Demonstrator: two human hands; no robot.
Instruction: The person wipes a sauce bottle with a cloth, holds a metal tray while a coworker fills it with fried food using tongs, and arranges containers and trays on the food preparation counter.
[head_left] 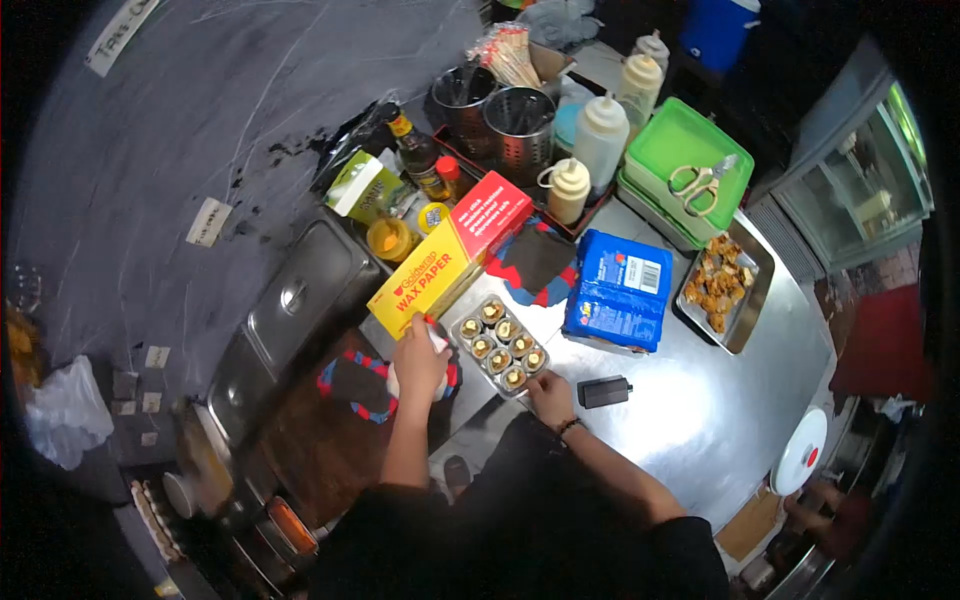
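Note:
A small clear tray (497, 347) holds several round, dark-edged pieces with pale topping, in two rows. At its lower right corner my right hand (551, 398) pinches the rim. Left of the tray, my left hand (418, 360) is closed around a small white and red object (436, 338), partly hidden by the fingers. Just above that hand lies the yellow and red wax paper box (430, 275). A dark cloth with red and blue edging (362, 385) lies left of my left wrist.
Blue package (618, 290), black device (604, 391) and metal pan of browned food (722, 283) are at right. Green containers with scissors (690, 165), squeeze bottles (600, 135) and metal cups (518, 130) stand behind. Another person's hand (812, 510) shows at lower right.

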